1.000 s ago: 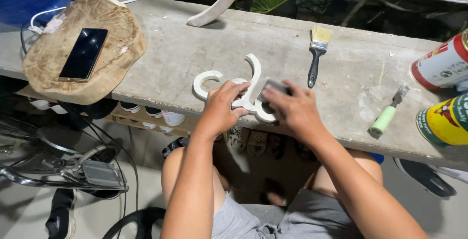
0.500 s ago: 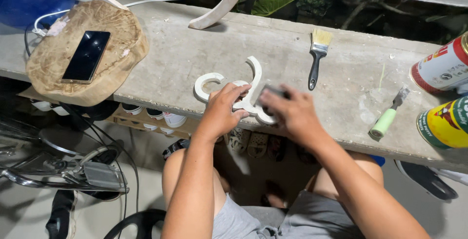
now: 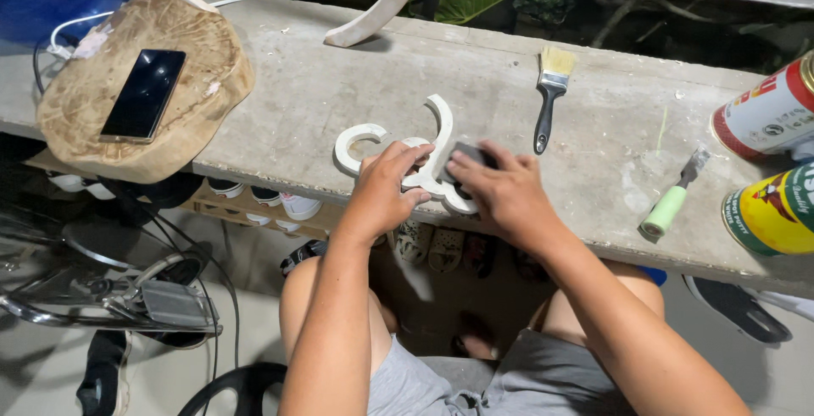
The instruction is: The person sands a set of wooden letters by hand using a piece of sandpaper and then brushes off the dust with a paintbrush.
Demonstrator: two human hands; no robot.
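- Concrete ledge (image 3: 339, 102) runs across the view, with leaves and dark ground behind it at 12 o'clock.
- White curly cutout (image 3: 405, 155) lies flat near the ledge's front edge, at the centre.
- Left hand (image 3: 383, 189) presses down on the cutout, fingers curled over its middle.
- Right hand (image 3: 502, 190) grips a small dark block (image 3: 471, 156), fingers closed over it, held against the cutout at its 3 o'clock side.
- Paintbrush (image 3: 549, 94) lies at 1 o'clock of the hands.
- Green-handled scraper (image 3: 671, 199) and two cans (image 3: 767, 161) sit at 3 o'clock.
- Phone (image 3: 142, 95) rests on a wood slab (image 3: 199, 94) at 10 o'clock.
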